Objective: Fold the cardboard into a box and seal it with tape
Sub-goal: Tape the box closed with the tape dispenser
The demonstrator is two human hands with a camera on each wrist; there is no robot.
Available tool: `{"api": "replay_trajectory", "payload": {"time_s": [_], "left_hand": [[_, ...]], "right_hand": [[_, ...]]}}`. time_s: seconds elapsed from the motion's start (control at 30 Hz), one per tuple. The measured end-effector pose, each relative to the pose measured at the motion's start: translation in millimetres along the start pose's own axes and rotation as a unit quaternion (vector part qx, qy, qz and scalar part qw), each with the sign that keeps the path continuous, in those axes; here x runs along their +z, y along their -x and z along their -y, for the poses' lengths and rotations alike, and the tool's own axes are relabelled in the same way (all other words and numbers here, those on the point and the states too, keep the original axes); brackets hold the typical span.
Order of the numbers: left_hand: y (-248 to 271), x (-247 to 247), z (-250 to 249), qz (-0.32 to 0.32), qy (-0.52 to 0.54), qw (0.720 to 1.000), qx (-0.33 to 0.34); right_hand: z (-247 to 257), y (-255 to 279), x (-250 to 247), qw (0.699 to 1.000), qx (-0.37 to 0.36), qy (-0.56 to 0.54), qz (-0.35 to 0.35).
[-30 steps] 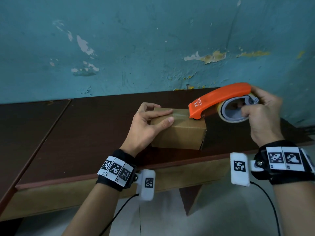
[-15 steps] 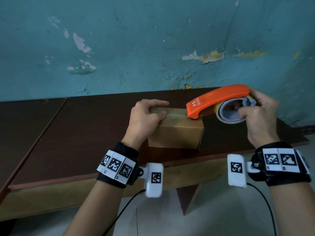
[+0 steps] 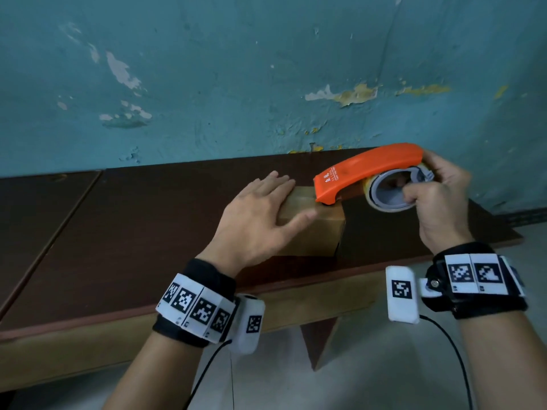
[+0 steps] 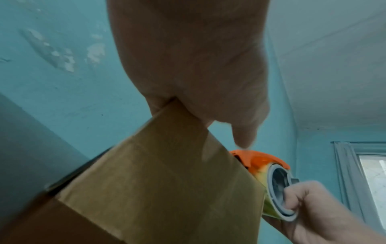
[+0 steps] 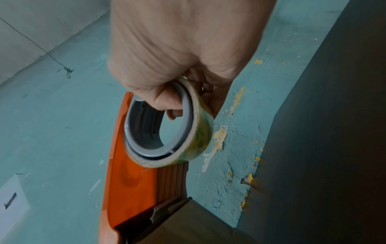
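Observation:
A small brown cardboard box (image 3: 313,235) stands on the dark wooden table (image 3: 142,232). My left hand (image 3: 263,211) lies flat on the box top with straight fingers, its thumb along the front face. My right hand (image 3: 438,199) grips an orange tape dispenser (image 3: 367,170) by its grey hub, fingers curled through the tape roll (image 3: 384,199). The dispenser's nose touches the right end of the box top. The left wrist view shows the box (image 4: 167,189) under my left hand (image 4: 198,66), with the dispenser (image 4: 261,158) behind it. The right wrist view shows the dispenser (image 5: 129,181) meeting the box (image 5: 188,227).
A teal wall with peeling paint (image 3: 266,69) rises directly behind the table. The table's front edge (image 3: 296,285) runs close to my wrists, with pale floor below. A second table (image 3: 35,208) adjoins on the left. A window (image 4: 371,181) shows at the right.
My left hand has let go of the box's left end and now lies flat on its top, shifted right toward the dispenser. The dispenser's nose stays at the box's right end.

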State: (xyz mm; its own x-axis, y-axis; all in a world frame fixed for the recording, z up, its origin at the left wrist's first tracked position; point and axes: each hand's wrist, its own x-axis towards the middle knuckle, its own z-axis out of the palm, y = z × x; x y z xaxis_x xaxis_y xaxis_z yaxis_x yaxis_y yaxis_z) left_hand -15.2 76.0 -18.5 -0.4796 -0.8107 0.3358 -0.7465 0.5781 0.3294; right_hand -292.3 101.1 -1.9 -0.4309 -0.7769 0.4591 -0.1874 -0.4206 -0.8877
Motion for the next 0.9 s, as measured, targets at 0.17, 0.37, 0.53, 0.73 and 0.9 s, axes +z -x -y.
{"api": "replay_trajectory", "payload": {"time_s": [0.17, 0.37, 0.53, 0.73, 0.9], "left_hand": [[0.3, -3.9, -8.6, 0.025, -0.054, 0.998, -0.012], [-5.4, -0.6, -1.9, 0.014, -0.079, 0.997, 0.010], [-8.2, 0.4, 3.6, 0.033, -0.111, 0.992, 0.045], [-6.5, -1.1, -2.2, 0.055, -0.148, 0.986, 0.045], [-8.4, 1.4, 0.1, 0.056, -0.176, 0.981, 0.051]], "right_hand": [[1.9, -1.4, -1.9, 1.000, 0.002, -0.012, -0.001], [5.8, -6.4, -1.4, 1.000, -0.007, -0.027, -0.003], [5.3, -7.6, -2.1, 1.000, -0.011, 0.011, 0.005], [6.4, -5.2, -5.3, 0.999, -0.006, 0.045, 0.013], [7.3, -3.9, -5.7, 0.999, -0.007, 0.051, 0.011]]}}
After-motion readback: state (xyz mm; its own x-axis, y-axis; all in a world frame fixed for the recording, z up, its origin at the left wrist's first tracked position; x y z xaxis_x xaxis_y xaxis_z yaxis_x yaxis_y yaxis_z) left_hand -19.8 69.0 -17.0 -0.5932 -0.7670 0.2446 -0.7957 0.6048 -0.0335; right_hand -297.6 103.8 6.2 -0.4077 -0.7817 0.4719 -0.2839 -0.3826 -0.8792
